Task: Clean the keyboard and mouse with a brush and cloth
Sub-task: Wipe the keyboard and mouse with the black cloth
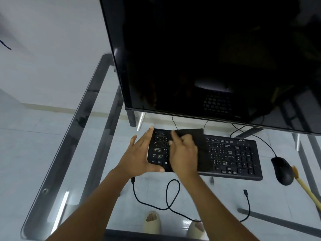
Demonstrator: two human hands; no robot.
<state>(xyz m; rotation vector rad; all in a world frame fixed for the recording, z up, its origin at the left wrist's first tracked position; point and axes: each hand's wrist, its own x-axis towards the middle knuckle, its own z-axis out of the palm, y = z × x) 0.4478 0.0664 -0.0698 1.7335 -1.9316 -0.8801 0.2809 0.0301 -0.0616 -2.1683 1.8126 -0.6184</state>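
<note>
**Now: cloth on the keyboard**

Overhead, a dark monitor (pixel 217 58) stands on the glass desk (pixel 97 80). The black keyboard (pixel 231 157) lies below it, with a black cloth (pixel 196 136) spread over its left-middle keys. The left hand (pixel 139 153) clasps the keyboard's left end; the right hand (pixel 182 152) presses the cloth, fingers slightly bent. The mouse (pixel 282 170) sits right of the keyboard, touching the brush (pixel 305 186).

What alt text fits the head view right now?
A right hand presses a dark square cloth onto a black keyboard while the left hand holds its left end; a black mouse and wooden-handled brush lie to the right on the glass desk.
</note>
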